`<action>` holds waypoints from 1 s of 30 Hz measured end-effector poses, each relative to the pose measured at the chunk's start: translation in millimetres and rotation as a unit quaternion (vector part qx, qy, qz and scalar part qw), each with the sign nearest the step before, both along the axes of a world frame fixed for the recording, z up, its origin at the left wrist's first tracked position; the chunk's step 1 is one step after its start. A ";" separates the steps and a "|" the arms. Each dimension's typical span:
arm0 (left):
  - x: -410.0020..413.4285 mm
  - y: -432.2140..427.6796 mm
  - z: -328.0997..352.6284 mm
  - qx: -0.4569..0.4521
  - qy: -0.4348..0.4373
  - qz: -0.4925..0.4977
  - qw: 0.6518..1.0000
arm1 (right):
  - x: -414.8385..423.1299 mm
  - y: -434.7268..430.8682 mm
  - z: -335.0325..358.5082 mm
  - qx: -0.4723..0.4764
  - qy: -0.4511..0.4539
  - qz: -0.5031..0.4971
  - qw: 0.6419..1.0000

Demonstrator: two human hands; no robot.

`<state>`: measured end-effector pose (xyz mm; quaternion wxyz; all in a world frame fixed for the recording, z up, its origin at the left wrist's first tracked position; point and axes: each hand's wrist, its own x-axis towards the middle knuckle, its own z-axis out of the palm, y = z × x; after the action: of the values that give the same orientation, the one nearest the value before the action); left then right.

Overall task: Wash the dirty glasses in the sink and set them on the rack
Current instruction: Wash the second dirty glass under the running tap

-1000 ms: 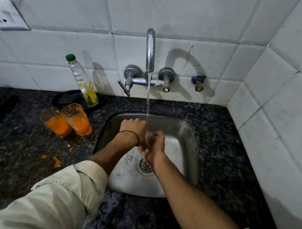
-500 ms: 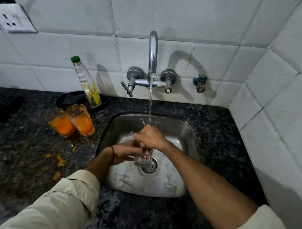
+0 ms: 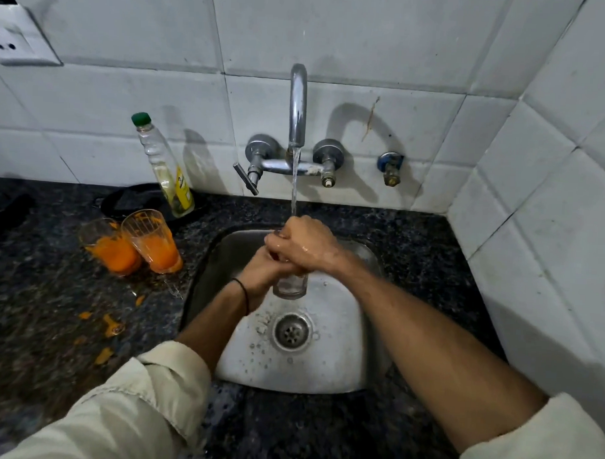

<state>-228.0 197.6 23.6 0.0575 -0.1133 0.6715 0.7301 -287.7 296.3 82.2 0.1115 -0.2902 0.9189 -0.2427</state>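
a clear glass [image 3: 290, 286] is being held upright over the middle of the sink [image 3: 327, 371], above the drain [image 3: 291, 332] and off the basin floor. the left hand [image 3: 258, 272] is gripping it from the left side, fingers wrapped closely round its upper wall. a thin dark band [image 3: 243, 293] is sitting on that wrist. the right hand [image 3: 304, 245] is lying over the mouth of the glass, wet, with its fingers curled down over the rim. whether they are reaching inside cannot be told. only the lower part of the glass is showing below the two hands.

water [image 3: 294, 184] is running in a narrow stream from the tap [image 3: 297, 102] on the tiled wall and is landing on the back of the right hand, near the sink's far edge. drops are lying on the basin floor around the drain.

on the counter [image 3: 50, 351], just beside the sink's far left corner, two dirty glasses are standing side by side and touching. the left glass [image 3: 110, 248] and the right glass [image 3: 153, 241] are both holding orange residue. orange splashes [image 3: 111, 325] are lying on the counter nearer the front edge. behind the glasses, a bottle with a green cap [image 3: 166, 166] is leaning against the wall at the counter's back edge.
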 end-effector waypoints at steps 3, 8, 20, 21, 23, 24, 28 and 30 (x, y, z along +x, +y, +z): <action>3.3 -15.4 11.5 0.147 0.004 -0.121 0.982 | -7.4 7.1 17.4 -0.064 -0.108 0.037 0.991; -15.6 10.1 12.3 -0.282 0.007 0.089 0.955 | 4.3 -12.5 -1.4 -0.089 -0.007 -0.175 0.981; -13.9 -5.3 7.7 -0.270 0.060 0.061 0.959 | 1.4 -16.6 4.9 -0.121 -0.142 -0.159 0.970; -16.8 -5.9 5.0 -0.345 0.091 0.093 0.929 | 7.0 -23.3 2.3 -0.133 -0.201 -0.183 0.953; -20.2 -13.9 4.1 -0.365 0.166 0.082 0.912 | 20.0 -25.9 -1.5 -0.161 -0.219 -0.153 0.950; -22.5 -20.1 5.1 -0.360 0.182 0.061 0.913 | 25.1 -20.1 -2.5 -0.174 -0.178 -0.110 0.962; -23.2 -41.8 14.3 -0.377 0.173 -0.031 0.909 | 6.2 28.0 -3.7 0.076 0.118 0.216 0.966; -21.7 -39.9 11.9 -0.394 0.159 -0.062 0.903 | -16.8 39.1 0.9 0.263 0.257 0.335 0.868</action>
<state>-249.7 157.7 35.5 -0.0540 0.0322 0.9103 0.4092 -304.5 335.4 83.0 0.0182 -0.5927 0.7924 0.1429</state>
